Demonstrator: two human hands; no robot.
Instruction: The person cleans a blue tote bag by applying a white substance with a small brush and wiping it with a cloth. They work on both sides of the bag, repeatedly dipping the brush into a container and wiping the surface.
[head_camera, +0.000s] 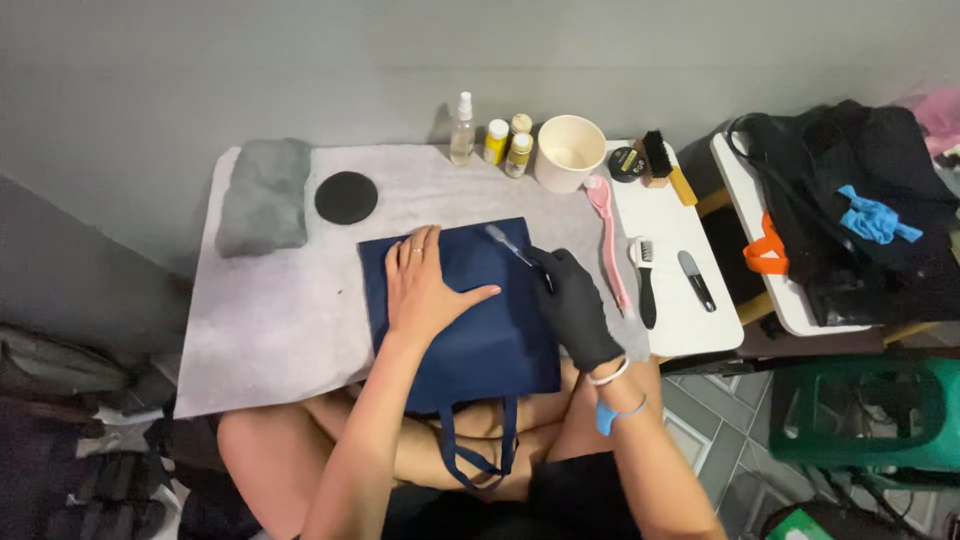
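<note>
so, left hand: laid flat and unclenched on the navy tote bag, nothing grasped.
right hand: black-gloved, clenched on a small clear-handled brush.
brush tip: pressed to the bag's upper edge, just beyond the grip.
bag: spread on the grey mat, under both hands.
pink brush: lain just right of the grip.

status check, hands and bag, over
Left hand flat on navy bag. Gloved right hand holds brush on bag. Nothing in the way.
</note>
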